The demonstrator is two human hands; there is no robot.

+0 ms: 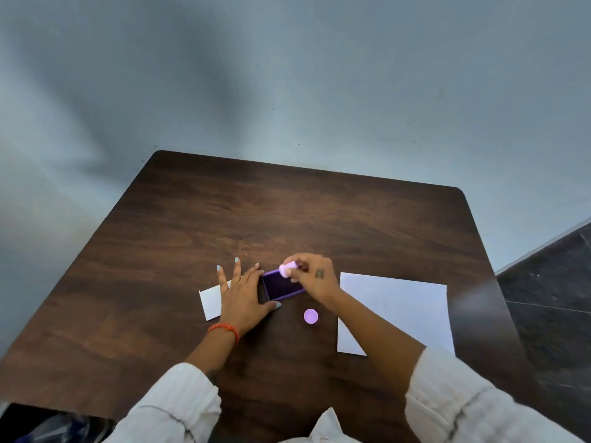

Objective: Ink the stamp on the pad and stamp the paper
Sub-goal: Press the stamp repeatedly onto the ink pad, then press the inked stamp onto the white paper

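A purple ink pad (282,286) lies open on the brown table (224,225), its dark inked face up. My right hand (315,278) grips a small pink stamp (287,269) over the pad's far right corner; whether it touches the ink is unclear. My left hand (241,290) lies flat against the pad's left side, thumb and forefinger at its edges. A white sheet of paper (403,308) lies to the right of the pad, partly under my right forearm.
A round pink cap (311,316) sits on the table just in front of the pad. A smaller white piece (211,302), perhaps the pad's lid, lies under my left hand. Beyond the table is a grey wall; dark floor shows at the right.
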